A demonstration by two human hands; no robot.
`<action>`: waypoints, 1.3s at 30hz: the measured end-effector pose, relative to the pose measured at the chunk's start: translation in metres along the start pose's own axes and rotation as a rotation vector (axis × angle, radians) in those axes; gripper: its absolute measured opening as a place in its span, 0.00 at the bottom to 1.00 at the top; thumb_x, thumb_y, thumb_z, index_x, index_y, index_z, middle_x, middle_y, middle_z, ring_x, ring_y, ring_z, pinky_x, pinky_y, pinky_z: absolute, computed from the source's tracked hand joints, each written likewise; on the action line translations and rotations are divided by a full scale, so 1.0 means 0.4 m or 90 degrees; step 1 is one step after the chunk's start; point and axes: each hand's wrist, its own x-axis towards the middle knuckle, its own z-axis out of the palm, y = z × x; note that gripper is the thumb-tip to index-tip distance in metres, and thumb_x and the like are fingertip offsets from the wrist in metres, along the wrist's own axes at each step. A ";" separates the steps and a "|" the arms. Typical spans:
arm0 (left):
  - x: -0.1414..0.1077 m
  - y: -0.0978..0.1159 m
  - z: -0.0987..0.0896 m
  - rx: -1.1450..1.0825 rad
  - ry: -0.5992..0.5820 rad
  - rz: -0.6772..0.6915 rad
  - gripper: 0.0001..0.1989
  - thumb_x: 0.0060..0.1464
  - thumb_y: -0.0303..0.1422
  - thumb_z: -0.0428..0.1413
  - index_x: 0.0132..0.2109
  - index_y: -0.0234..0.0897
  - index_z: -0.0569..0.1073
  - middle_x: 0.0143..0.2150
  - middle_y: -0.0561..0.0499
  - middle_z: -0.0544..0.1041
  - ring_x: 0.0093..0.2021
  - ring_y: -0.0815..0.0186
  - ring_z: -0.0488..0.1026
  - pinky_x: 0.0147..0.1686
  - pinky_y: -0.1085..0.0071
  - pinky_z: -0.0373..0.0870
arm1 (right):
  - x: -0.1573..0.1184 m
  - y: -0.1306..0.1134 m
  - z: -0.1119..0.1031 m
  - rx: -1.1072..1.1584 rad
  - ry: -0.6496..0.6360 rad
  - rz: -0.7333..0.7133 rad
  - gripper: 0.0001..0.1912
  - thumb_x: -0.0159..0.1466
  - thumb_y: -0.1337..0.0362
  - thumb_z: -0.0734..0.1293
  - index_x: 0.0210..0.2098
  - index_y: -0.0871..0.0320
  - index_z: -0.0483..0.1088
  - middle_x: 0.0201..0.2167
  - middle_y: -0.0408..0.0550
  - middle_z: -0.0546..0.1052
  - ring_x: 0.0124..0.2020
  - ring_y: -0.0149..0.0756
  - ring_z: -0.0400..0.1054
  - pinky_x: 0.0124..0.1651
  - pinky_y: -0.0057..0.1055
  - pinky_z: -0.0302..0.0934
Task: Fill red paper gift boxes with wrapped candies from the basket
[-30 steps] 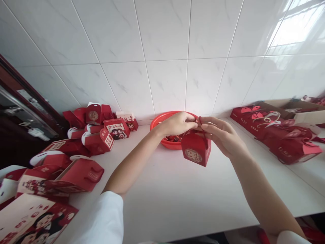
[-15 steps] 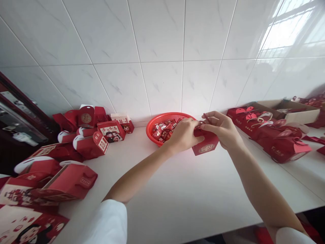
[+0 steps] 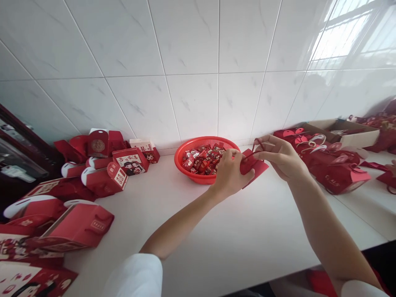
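Note:
In the head view, a small red gift box [image 3: 259, 168] sits over the white counter, tilted, between my two hands. My left hand [image 3: 231, 172] is closed at its left side, fingertips pinching a dark red ribbon [image 3: 258, 144] near the top of the box. The thumb of this hand lies along the box's front. With thumb and fingers pinched together, my right hand [image 3: 278, 156] grips the ribbon at the right, where it forms a loop. Just left of the box stands a red plastic basket [image 3: 192, 178] of wrapped candies [image 3: 204, 161].
Red and white gift boxes [image 3: 105, 181] crowd the counter's left side. Several red boxes with ribbons [image 3: 345, 177] stand at the right, before an open cardboard box [image 3: 360, 138]. A tiled wall [image 3: 192, 103] rises behind. Part of another person's hand [image 3: 393, 168] shows at the right edge.
The gift box has turned and tilted, so its gold-printed face no longer shows. A ribbon loop now stands up by my right fingers. The view has shifted slightly right.

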 end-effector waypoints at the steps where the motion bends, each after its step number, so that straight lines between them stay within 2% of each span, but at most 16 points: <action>1: -0.004 -0.001 0.011 -0.001 -0.011 0.000 0.11 0.53 0.38 0.62 0.41 0.39 0.72 0.49 0.45 0.70 0.51 0.55 0.70 0.48 0.58 0.72 | -0.002 0.004 -0.006 -0.016 0.001 0.002 0.17 0.45 0.65 0.78 0.33 0.56 0.72 0.26 0.41 0.73 0.29 0.34 0.68 0.36 0.34 0.62; 6: -0.031 -0.009 0.072 0.017 -0.035 0.051 0.08 0.54 0.34 0.60 0.41 0.37 0.74 0.52 0.43 0.71 0.53 0.54 0.70 0.55 0.56 0.70 | -0.021 0.027 -0.034 -0.173 -0.025 0.013 0.09 0.46 0.64 0.74 0.27 0.56 0.72 0.26 0.44 0.74 0.31 0.38 0.69 0.36 0.36 0.63; 9: -0.046 -0.011 0.107 0.002 -0.074 0.040 0.08 0.55 0.34 0.59 0.41 0.37 0.75 0.53 0.42 0.71 0.53 0.54 0.71 0.54 0.56 0.71 | -0.039 0.040 -0.049 -0.330 0.008 -0.031 0.04 0.49 0.65 0.69 0.26 0.55 0.72 0.25 0.43 0.75 0.31 0.38 0.68 0.39 0.38 0.64; 11: -0.052 -0.016 0.131 -0.016 -0.106 0.023 0.09 0.55 0.35 0.58 0.42 0.37 0.75 0.53 0.42 0.71 0.52 0.54 0.72 0.53 0.56 0.72 | -0.052 0.055 -0.057 -0.444 0.027 -0.049 0.04 0.50 0.67 0.67 0.27 0.55 0.72 0.26 0.44 0.76 0.30 0.38 0.69 0.39 0.38 0.64; 15: -0.053 -0.037 0.174 -0.044 -0.187 -0.001 0.08 0.56 0.35 0.58 0.42 0.38 0.75 0.51 0.41 0.73 0.52 0.53 0.73 0.53 0.56 0.72 | -0.069 0.099 -0.077 -0.646 0.022 -0.035 0.06 0.52 0.69 0.63 0.27 0.53 0.72 0.26 0.46 0.79 0.28 0.38 0.68 0.31 0.33 0.57; 17: -0.055 -0.049 0.185 -0.081 -0.230 -0.013 0.13 0.56 0.38 0.58 0.47 0.38 0.74 0.52 0.41 0.74 0.55 0.52 0.72 0.55 0.54 0.71 | -0.073 0.120 -0.093 -0.699 0.027 -0.032 0.08 0.53 0.69 0.63 0.27 0.53 0.73 0.25 0.46 0.79 0.27 0.38 0.68 0.29 0.32 0.55; 20: -0.070 -0.062 0.186 -0.151 -0.235 -0.018 0.32 0.53 0.45 0.62 0.61 0.38 0.67 0.61 0.37 0.69 0.64 0.48 0.65 0.60 0.49 0.67 | -0.074 0.134 -0.127 -0.714 0.056 -0.040 0.08 0.54 0.67 0.62 0.27 0.53 0.74 0.25 0.46 0.79 0.30 0.40 0.69 0.31 0.33 0.57; 22: -0.096 -0.066 0.183 -0.192 -0.183 -0.015 0.36 0.52 0.45 0.63 0.64 0.39 0.63 0.65 0.36 0.65 0.66 0.47 0.61 0.61 0.48 0.65 | -0.074 0.129 -0.154 -0.704 0.090 -0.035 0.08 0.55 0.66 0.63 0.28 0.53 0.74 0.26 0.47 0.79 0.31 0.42 0.70 0.33 0.34 0.59; 24: -0.135 -0.072 0.182 -0.240 -0.135 -0.003 0.29 0.53 0.41 0.61 0.60 0.39 0.66 0.61 0.38 0.69 0.61 0.51 0.66 0.60 0.51 0.66 | -0.076 0.116 -0.181 -0.687 0.129 -0.024 0.07 0.55 0.66 0.63 0.28 0.53 0.74 0.26 0.47 0.79 0.31 0.42 0.70 0.34 0.36 0.61; 25: -0.159 -0.077 0.183 -0.264 -0.130 0.007 0.24 0.54 0.39 0.60 0.56 0.38 0.69 0.56 0.40 0.72 0.56 0.54 0.69 0.57 0.54 0.68 | -0.078 0.108 -0.195 -0.678 0.147 -0.022 0.07 0.55 0.66 0.63 0.28 0.53 0.74 0.26 0.47 0.79 0.30 0.42 0.70 0.35 0.36 0.61; 26: -0.183 -0.082 0.184 -0.279 -0.146 0.019 0.18 0.54 0.37 0.59 0.51 0.38 0.71 0.49 0.43 0.75 0.50 0.57 0.72 0.53 0.57 0.71 | -0.079 0.099 -0.210 -0.670 0.161 -0.019 0.07 0.54 0.66 0.64 0.28 0.54 0.74 0.26 0.47 0.79 0.30 0.42 0.70 0.34 0.36 0.61; 29: -0.259 -0.099 0.186 -0.311 -0.285 0.018 0.08 0.54 0.36 0.58 0.39 0.38 0.75 0.36 0.48 0.75 0.37 0.63 0.72 0.42 0.64 0.72 | -0.079 0.073 -0.257 -0.661 0.197 -0.014 0.05 0.54 0.66 0.65 0.27 0.54 0.74 0.25 0.47 0.78 0.27 0.41 0.69 0.33 0.36 0.61; 31: -0.302 -0.105 0.186 -0.335 -0.362 -0.003 0.07 0.53 0.36 0.59 0.35 0.37 0.75 0.33 0.50 0.74 0.34 0.65 0.71 0.38 0.67 0.71 | -0.064 0.061 -0.292 -0.665 0.216 -0.004 0.05 0.53 0.67 0.66 0.27 0.53 0.75 0.23 0.47 0.77 0.28 0.42 0.69 0.34 0.37 0.62; 33: -0.336 -0.104 0.187 -0.357 -0.403 -0.027 0.06 0.51 0.36 0.60 0.33 0.37 0.75 0.32 0.50 0.74 0.32 0.66 0.71 0.36 0.68 0.71 | -0.033 0.054 -0.328 -0.662 0.235 0.019 0.04 0.52 0.68 0.68 0.27 0.53 0.75 0.23 0.46 0.76 0.29 0.43 0.70 0.36 0.39 0.63; 36: -0.372 -0.096 0.188 -0.383 -0.421 -0.047 0.06 0.49 0.35 0.60 0.31 0.37 0.76 0.31 0.50 0.74 0.32 0.66 0.71 0.35 0.69 0.70 | 0.042 0.057 -0.375 -0.620 0.266 0.072 0.07 0.52 0.73 0.69 0.24 0.54 0.73 0.23 0.47 0.75 0.29 0.43 0.69 0.39 0.41 0.62; 39: -0.400 -0.091 0.189 -0.396 -0.406 -0.052 0.06 0.48 0.36 0.61 0.30 0.37 0.76 0.30 0.50 0.74 0.31 0.65 0.71 0.34 0.69 0.71 | 0.136 0.078 -0.410 -0.593 0.271 0.080 0.11 0.52 0.77 0.69 0.21 0.54 0.71 0.20 0.46 0.73 0.27 0.41 0.67 0.40 0.42 0.61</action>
